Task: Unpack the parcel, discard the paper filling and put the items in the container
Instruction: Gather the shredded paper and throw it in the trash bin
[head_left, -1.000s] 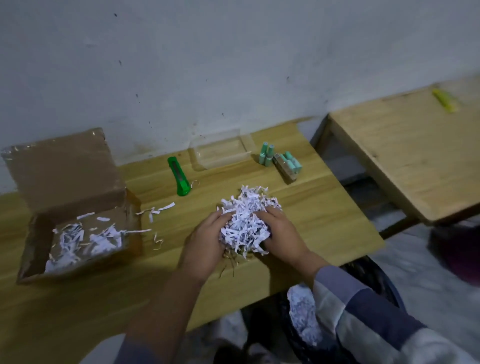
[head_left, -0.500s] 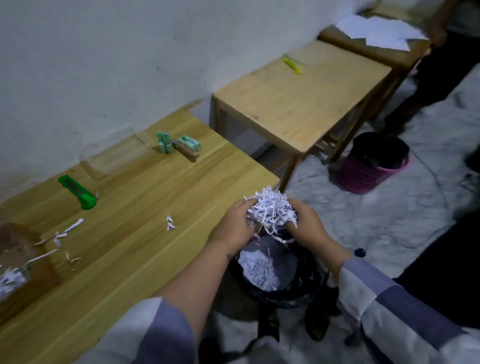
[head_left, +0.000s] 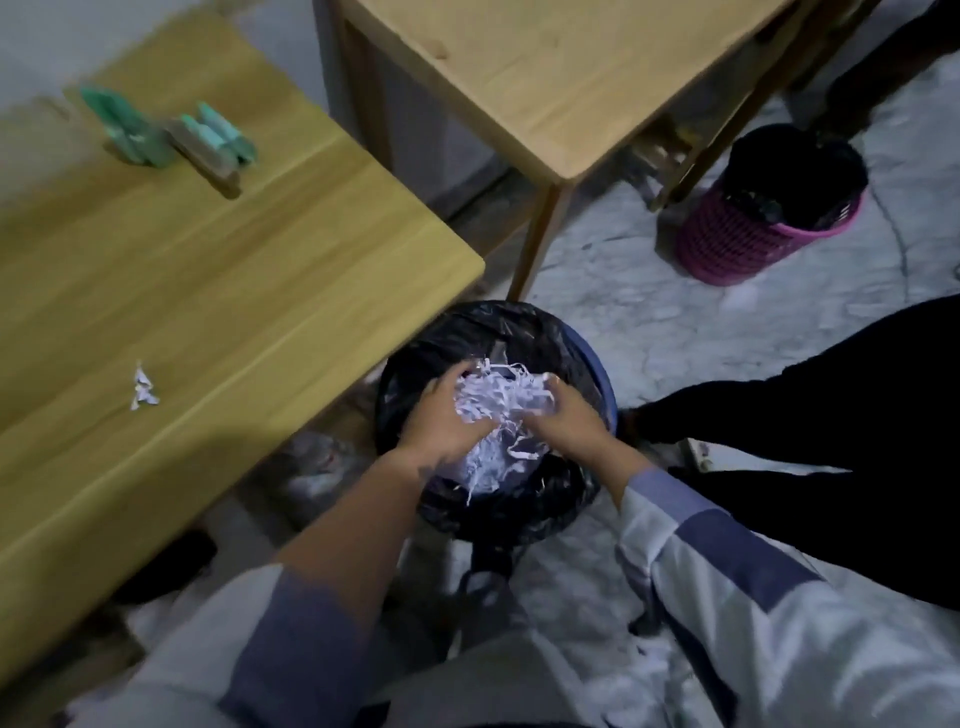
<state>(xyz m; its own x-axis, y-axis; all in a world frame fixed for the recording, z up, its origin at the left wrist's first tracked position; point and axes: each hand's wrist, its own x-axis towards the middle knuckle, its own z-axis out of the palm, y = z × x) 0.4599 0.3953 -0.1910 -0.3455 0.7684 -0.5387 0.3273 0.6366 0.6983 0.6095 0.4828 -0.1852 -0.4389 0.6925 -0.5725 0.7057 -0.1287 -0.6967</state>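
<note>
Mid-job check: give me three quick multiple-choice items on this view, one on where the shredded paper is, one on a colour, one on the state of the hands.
1. Where is the bundle of shredded paper?
A. On the wooden table
B. Over the black-lined bin
C. In the pink basket

2. What colour is the basket by the second table's leg?
A. Pink
B. Green
C. White

3. How are the hands placed?
A. Both rest flat on the table
B. Only one touches the paper
C. Both hold the paper between them

Answers:
1. B, the paper sits above the bin with the black liner, off the table.
2. A, its woven wall is pink.
3. C, the left hand and the right hand clasp the bundle from either side.
</note>
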